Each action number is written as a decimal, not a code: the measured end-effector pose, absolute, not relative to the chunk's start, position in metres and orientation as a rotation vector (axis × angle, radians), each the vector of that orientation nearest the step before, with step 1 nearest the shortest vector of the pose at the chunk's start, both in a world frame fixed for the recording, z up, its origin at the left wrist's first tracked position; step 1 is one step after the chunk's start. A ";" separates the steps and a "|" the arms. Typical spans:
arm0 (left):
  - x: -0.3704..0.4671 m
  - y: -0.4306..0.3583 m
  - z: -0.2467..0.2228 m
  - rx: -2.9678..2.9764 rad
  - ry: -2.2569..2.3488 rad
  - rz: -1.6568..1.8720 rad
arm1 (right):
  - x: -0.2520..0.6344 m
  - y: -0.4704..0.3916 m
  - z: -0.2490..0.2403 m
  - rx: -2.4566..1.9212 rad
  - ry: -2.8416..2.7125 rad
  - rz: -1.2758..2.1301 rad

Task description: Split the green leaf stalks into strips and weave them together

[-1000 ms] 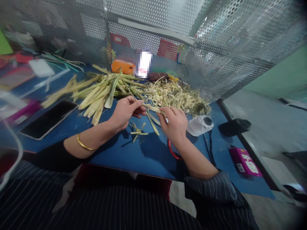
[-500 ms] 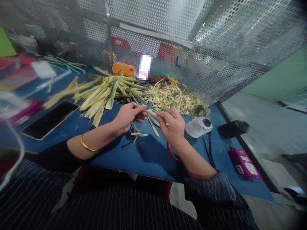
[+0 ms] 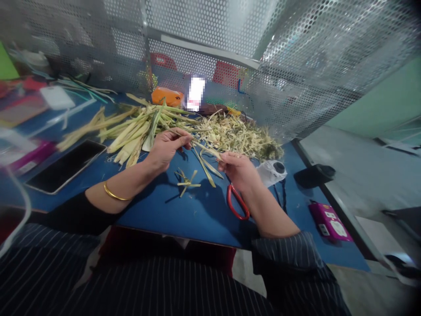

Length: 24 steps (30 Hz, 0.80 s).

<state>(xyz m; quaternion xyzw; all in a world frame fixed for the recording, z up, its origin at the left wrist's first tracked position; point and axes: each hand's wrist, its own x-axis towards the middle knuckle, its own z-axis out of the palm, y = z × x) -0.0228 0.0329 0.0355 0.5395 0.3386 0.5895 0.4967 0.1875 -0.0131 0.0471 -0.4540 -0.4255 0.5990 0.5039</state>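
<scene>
A thin pale husk strip [image 3: 206, 149] stretches between my two hands above the blue table. My left hand [image 3: 169, 147] pinches its left end, and my right hand [image 3: 239, 170] pinches the right end. Below the strip lie loose green-yellow strips [image 3: 206, 169] and a small star-like piece of crossed strips [image 3: 188, 183]. Red-handled scissors [image 3: 237, 204] rest beside my right wrist, their blades hidden. Behind my left hand is a bundle of long husks [image 3: 131, 131]; a heap of shredded husk [image 3: 237, 135] lies behind my right hand.
A white thread spool [image 3: 271, 172], a black cylinder [image 3: 315, 175] and a magenta packet [image 3: 330, 221] are at the right. A dark phone [image 3: 66, 166] lies left. An orange packet [image 3: 167, 96] and a lit screen [image 3: 195, 93] stand before the perforated metal panel [image 3: 210, 61].
My hands have moved apart, stretching the strip out between them. My left hand went up and away, my right slightly down. More of the scissors' red handle shows.
</scene>
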 end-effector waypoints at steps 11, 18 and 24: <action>-0.044 0.045 0.047 1.783 0.981 1.385 | 0.199 -0.011 0.044 -1.285 -1.619 0.156; -0.025 0.027 0.066 2.533 1.068 1.670 | 0.194 -0.015 0.037 -1.302 -1.837 -0.220; 0.004 0.026 0.062 2.428 0.940 0.904 | 0.189 -0.017 0.035 -1.291 -1.776 0.041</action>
